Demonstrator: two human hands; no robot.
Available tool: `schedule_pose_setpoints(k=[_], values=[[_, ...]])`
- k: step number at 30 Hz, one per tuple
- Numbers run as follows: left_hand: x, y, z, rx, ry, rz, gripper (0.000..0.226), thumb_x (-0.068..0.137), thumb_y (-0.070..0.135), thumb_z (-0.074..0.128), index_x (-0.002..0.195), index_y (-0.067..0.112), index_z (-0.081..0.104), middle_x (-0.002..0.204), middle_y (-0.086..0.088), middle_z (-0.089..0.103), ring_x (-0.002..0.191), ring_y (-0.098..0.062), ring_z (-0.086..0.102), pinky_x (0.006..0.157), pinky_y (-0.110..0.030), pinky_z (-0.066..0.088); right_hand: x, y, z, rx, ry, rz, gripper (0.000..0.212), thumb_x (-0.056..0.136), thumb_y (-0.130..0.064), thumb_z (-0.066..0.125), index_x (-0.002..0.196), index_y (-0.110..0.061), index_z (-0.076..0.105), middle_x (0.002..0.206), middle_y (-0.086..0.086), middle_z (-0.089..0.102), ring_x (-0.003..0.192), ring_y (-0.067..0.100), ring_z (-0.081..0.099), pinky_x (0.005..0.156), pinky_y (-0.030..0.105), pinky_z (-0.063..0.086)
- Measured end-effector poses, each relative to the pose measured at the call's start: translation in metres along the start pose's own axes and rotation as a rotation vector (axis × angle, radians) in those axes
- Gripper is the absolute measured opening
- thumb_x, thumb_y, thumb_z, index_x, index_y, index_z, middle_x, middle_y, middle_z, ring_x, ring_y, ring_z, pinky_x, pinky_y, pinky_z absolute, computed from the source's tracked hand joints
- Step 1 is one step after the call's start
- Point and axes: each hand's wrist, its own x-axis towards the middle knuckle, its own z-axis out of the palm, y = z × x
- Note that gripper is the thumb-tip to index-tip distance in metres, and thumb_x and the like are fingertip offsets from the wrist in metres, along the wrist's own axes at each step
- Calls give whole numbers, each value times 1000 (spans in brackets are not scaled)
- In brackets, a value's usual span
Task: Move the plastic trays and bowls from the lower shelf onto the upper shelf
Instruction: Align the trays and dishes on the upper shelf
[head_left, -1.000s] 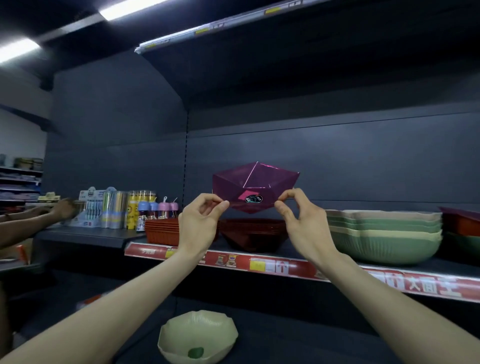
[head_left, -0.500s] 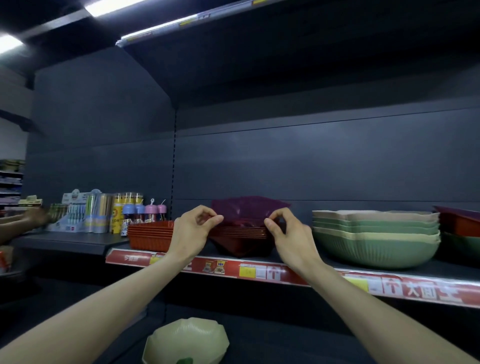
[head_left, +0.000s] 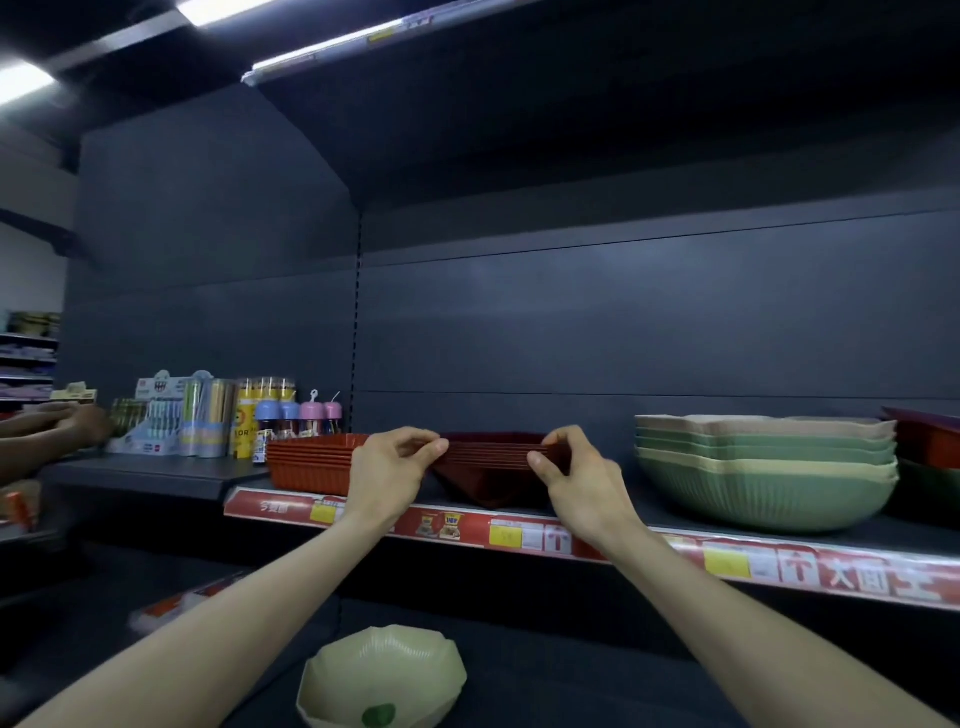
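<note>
Head view: left hand (head_left: 388, 470) and right hand (head_left: 584, 486) pinch opposite rim edges of dark red bowl stack (head_left: 493, 470), seated on upper shelf (head_left: 779, 566) between orange tray stack (head_left: 311, 462) and green bowl stack (head_left: 763, 470). Pale bowl (head_left: 382, 675) on lower shelf (head_left: 571, 691).

Small bottles (head_left: 298, 417) with blue and pink caps stand together. Left of the bottles are yellow cans (head_left: 245, 423), and farther left pale blue packs (head_left: 156, 431).
</note>
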Motion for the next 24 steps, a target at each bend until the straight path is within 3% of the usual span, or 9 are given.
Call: schedule_pose_setpoints(k=[3, 7, 11, 14, 16, 19, 24], values=[[-2, -4, -1, -79, -1, -44, 15, 89, 25, 86, 103, 24, 84, 94, 9, 82, 93, -10, 79, 90, -44, 65, -2, 0, 0, -9, -3, -4, 21, 105, -42, 61, 122, -31, 54, 107, 3, 70, 83, 11, 64, 63, 21, 45], [-3, 0, -3, -121, 9, -84, 20, 89, 21, 86, 108, 19, 84, 97, 4, 83, 90, -13, 80, 89, -43, 65, -7, -1, 0, -45, 5, -19, 30, 104, -39, 64, 131, -30, 55, 121, 0, 68, 106, 19, 64, 91, 33, 52], [-10, 8, -9, -58, -29, -103, 23, 92, 27, 82, 115, 23, 82, 106, 4, 82, 96, -12, 79, 99, -43, 61, -16, -9, -4, -102, -17, 8, 46, 102, -43, 64, 145, -33, 50, 134, 0, 65, 121, 24, 61, 103, 43, 53], [-18, 22, -17, 69, -106, -94, 36, 95, 25, 76, 131, 20, 75, 125, 1, 77, 121, -13, 70, 115, -35, 49, -25, -17, -9, -172, -35, 29, 57, 99, -39, 64, 151, -33, 44, 135, 1, 64, 120, 28, 61, 99, 44, 53], [-24, 31, -21, 150, -146, -89, 42, 97, 23, 73, 139, 17, 70, 134, -1, 73, 130, -14, 64, 116, -25, 41, -32, -23, -11, -229, -34, 35, 57, 98, -36, 63, 151, -31, 44, 132, 2, 65, 116, 31, 63, 91, 39, 52], [-37, 41, -29, 254, -190, -59, 40, 99, 25, 71, 138, 16, 70, 135, -1, 72, 131, -14, 63, 111, -20, 40, -44, -31, -12, -278, -30, 46, 58, 96, -41, 60, 151, -28, 46, 131, 3, 67, 113, 32, 66, 92, 40, 53], [-66, 57, -41, 330, -264, -13, 29, 102, 38, 63, 126, 28, 77, 120, 9, 77, 118, -8, 66, 98, -21, 43, -69, -40, -13, -239, -57, 50, 51, 96, -43, 60, 144, -30, 51, 122, 3, 70, 111, 30, 64, 88, 39, 51]])
